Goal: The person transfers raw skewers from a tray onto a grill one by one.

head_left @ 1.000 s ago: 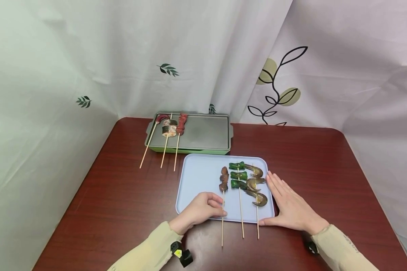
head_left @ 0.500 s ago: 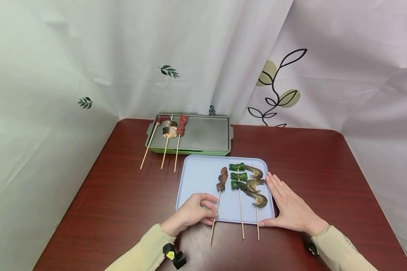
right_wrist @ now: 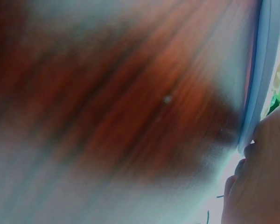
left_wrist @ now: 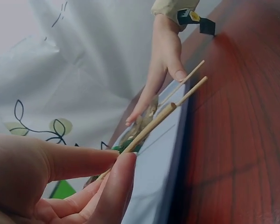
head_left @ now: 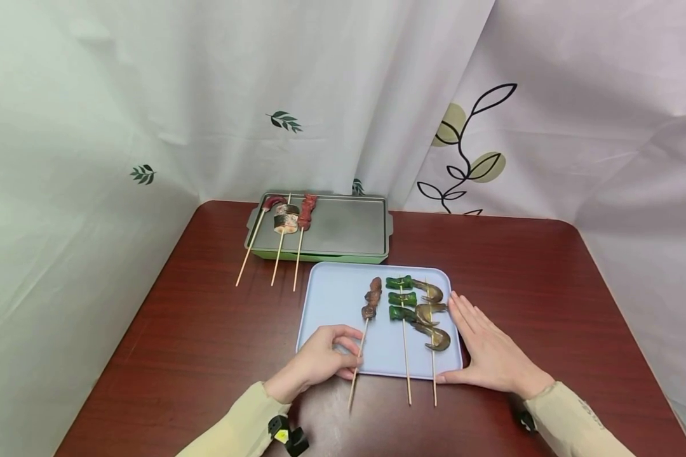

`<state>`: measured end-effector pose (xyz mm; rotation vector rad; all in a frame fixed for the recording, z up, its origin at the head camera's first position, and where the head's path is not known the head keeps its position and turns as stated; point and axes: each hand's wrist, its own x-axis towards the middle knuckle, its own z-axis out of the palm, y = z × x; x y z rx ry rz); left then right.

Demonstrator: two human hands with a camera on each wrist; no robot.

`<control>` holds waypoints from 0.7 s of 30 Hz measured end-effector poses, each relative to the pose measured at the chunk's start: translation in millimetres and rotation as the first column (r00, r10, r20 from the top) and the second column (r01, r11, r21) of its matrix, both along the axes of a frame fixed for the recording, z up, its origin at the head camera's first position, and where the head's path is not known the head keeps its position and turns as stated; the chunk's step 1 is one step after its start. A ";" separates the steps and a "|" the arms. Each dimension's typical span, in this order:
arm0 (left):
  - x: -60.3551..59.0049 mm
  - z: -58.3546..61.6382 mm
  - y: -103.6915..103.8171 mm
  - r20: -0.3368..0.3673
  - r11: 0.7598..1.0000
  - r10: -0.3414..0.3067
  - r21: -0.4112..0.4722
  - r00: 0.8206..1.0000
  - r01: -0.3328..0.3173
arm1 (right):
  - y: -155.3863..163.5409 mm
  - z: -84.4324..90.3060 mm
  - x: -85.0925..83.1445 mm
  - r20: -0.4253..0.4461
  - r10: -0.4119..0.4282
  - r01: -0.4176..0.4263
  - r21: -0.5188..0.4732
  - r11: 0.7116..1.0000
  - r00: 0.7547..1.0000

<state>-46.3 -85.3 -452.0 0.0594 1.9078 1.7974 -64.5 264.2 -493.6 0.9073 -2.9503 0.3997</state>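
Over pale-blue tray (head_left: pixel 331 298): skewer (head_left: pixel 364 333), brown chunks (head_left: pixel 371 297) (lumpy).

Brn meat skewer (head_left: pixel 369 308) slanted, shifted L w/ L hand (head_left: pixel 322 357).

In the head view, the surface (head_left: pixel 520 254) is dark red-brown; the wrist views show darker streaks in it. The tray (head_left: pixel 337 292) at 5 o'clock is pale blue. On its own clock, the meat skewer (head_left: pixel 371 298) at 11 is brown, the rolls (head_left: pixel 403 298) at 1 are deep green, the curled pieces (head_left: pixel 429 313) at 3 are olive-brown. The pan (head_left: pixel 349 222) is grey above, green below; the skewered piece (head_left: pixel 286 221) at its 9 is white with black bands. The curtain (head_left: pixel 206 76) is whitish, with dark green leaf sprigs (head_left: pixel 284 120) at 11 and a black-lined, olive-patched vine (head_left: pixel 461 149) at 2.
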 end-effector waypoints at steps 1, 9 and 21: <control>0.3 1.8 -1.1 -0.010 1.000 -0.002 -0.004 1.000 0.002 | -0.1 0.1 0.3 0.000 0.000 0.000 -0.001 1.000 1.000; -0.7 21.5 -11.8 -0.073 1.000 -0.005 -0.019 0.997 0.004 | -0.7 -0.9 2.2 -0.025 0.016 -0.016 -0.015 1.000 1.000; -20.3 36.2 -26.5 -0.168 0.994 0.050 -0.085 0.985 -0.065 | 0.8 -1.3 0.4 -0.008 0.010 -0.010 -0.012 1.000 1.000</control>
